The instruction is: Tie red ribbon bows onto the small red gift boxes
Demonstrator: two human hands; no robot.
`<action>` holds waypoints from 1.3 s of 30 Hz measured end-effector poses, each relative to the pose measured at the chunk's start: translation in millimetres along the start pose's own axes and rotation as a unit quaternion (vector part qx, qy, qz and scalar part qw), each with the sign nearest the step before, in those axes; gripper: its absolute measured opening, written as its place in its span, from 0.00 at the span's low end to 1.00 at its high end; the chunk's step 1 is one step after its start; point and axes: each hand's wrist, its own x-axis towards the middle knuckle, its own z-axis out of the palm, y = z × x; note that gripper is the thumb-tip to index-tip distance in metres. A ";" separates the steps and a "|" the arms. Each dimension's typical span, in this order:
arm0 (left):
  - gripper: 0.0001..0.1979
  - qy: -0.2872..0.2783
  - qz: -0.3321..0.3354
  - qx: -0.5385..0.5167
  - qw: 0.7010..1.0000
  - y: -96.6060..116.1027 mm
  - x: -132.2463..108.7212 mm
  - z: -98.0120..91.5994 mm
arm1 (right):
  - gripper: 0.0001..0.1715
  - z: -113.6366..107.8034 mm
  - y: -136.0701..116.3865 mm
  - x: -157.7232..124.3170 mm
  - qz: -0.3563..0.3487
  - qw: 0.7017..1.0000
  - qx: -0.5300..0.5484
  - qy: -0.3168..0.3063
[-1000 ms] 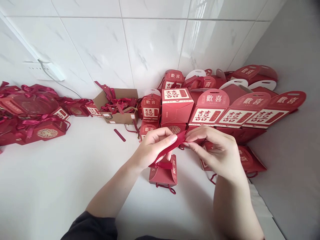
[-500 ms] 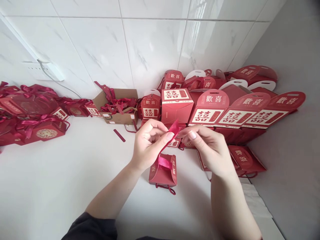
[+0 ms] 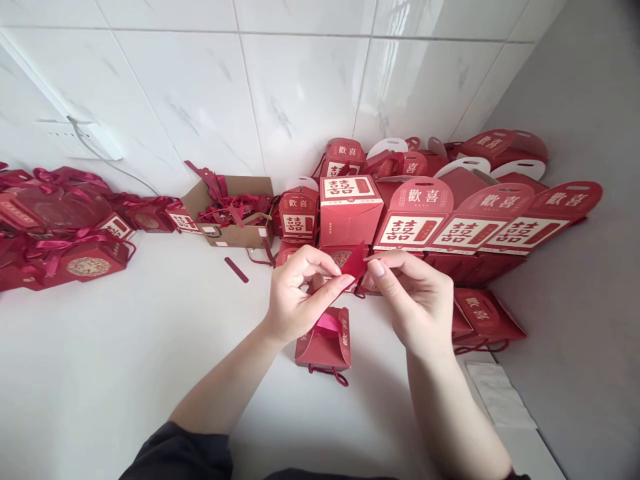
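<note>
A dark pink ribbon [image 3: 356,262] is stretched between my hands above a small red box [image 3: 324,347]. My left hand [image 3: 305,290] pinches it between thumb and fingers. The thumb and forefinger of my right hand [image 3: 417,293] are closed on the ribbon's right edge. The red box stands on the white table [image 3: 150,360], with a pink band across its top and a twisted dark red cord at its near side. My left hand partly hides the box's far left side.
A cardboard box [image 3: 235,235] of ribbons stands near the tiled wall. Stacked red boxes [image 3: 407,223] fill the right back. Ribboned red boxes [image 3: 85,263] sit at the left. A dark red strip [image 3: 236,269] lies on the table.
My right hand has come in to the ribbon and closed on its edge. The ribbon is spread wider between my hands. The view has shifted slightly.
</note>
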 end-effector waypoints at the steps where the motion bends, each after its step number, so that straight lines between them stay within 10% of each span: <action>1: 0.10 -0.001 0.000 0.001 1.000 -0.2 -0.2 0.1 | 0.06 1.1 0.3 -0.4 -0.001 1.000 0.002 0.008; 39: 0.09 -0.057 -0.024 0.001 0.998 -3.2 1.1 5.7 | 0.12 -1.7 1.1 3.8 -0.016 0.998 -0.028 0.049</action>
